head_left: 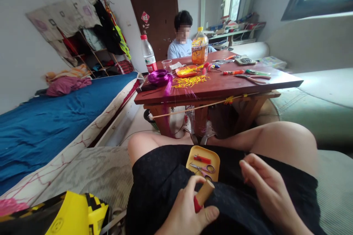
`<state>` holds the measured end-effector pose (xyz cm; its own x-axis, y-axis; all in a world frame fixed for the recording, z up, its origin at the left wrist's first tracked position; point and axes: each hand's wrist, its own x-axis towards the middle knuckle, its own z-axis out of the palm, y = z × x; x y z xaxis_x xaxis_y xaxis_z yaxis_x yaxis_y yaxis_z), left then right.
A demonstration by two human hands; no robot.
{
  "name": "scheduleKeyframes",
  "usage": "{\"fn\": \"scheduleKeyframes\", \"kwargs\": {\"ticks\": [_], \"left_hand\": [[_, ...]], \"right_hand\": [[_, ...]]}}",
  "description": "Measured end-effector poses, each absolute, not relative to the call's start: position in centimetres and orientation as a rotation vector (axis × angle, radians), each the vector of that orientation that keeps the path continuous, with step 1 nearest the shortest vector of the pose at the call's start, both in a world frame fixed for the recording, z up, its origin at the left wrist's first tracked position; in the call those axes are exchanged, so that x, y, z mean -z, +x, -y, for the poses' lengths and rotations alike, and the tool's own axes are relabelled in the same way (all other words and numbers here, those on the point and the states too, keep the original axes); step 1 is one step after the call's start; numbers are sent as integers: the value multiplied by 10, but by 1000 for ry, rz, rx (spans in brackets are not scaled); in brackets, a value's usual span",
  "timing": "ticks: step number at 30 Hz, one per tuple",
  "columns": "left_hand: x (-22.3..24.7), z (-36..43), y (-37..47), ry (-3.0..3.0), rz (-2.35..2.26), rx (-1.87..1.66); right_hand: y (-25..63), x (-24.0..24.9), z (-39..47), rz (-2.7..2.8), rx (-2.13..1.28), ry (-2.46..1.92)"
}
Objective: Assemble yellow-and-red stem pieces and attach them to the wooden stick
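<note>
My left hand (190, 207) is closed around a short tan cylinder (206, 191) with a red band low on it. Its plain end points up and away from me. My right hand (263, 180) hovers over the black cloth on my lap, thumb and fingertips pinched; whatever sits in the pinch is too small to name. Just beyond the left hand, a yellow tray (192, 154) rests on my lap. Inside it lie small scissors (205, 169) with pinkish handles and a red lighter-like piece (202, 159).
Ahead stands a red-brown table (220, 84) with purple strands (161, 79), yellow pieces (190, 81), pliers (252, 78) and bottles. A thin rod (190, 109) runs along its near edge. A person (182, 40) sits behind it. At left is a blue-covered bed (68, 117).
</note>
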<state>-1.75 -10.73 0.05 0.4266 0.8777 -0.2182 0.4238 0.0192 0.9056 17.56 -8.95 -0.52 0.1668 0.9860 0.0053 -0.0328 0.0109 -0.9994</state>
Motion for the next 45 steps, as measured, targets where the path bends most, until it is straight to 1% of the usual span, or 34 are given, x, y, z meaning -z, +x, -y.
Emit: {"fn": "scheduleKeyframes", "kwargs": {"ticks": [4,6,9,10,12,14,16,19,23,26,29,33,37,39,40,41,42,45], "left_hand": [[6,104,-17,1350,-1107,-681],[8,102,-15,1139,-1109,-869],[7,92,-15,768,-1035,-1245],[5,86,-18,641,-1003,-1327],[4,72,-27,512,-1029,-1379],[6,56,-39,691,-1269,-1316],[16,40,-48,979,-1526,-1148],[41,16,-50,1152,-1674,-897],[83,-10,-35,1309,-1876,-573],[105,-22,-20,1382,-1971,-441],[112,-27,-12,1432,-2041,-417],[94,-21,-19,1481,-2105,-568],[47,7,-24,1517,-2100,-904],[23,28,-17,1578,-1975,-987],[13,37,-12,1644,-1819,-966],[6,46,-6,1709,-1540,-879],[2,52,-1,1701,-1360,-793],[1,63,8,1602,-1218,-744]], "right_hand": [[188,8,75,773,-1235,-1177],[186,9,71,711,-1220,-1148],[184,9,67,683,-1196,-1123],[185,9,66,672,-1206,-1112],[189,9,62,636,-1237,-1090],[196,10,58,594,-1244,-1072],[202,10,53,573,-1220,-1063],[204,8,47,601,-1218,-1065],[189,3,45,720,-1332,-1079],[174,2,45,799,-1444,-1072],[165,1,43,837,-1524,-1041],[160,5,39,882,-1590,-990],[154,10,38,892,-1667,-962],[151,11,40,881,-1700,-968],[149,12,41,874,-1713,-971],[147,12,42,865,-1722,-975],[146,12,43,854,-1728,-979],[143,10,46,814,-1742,-990]]}}
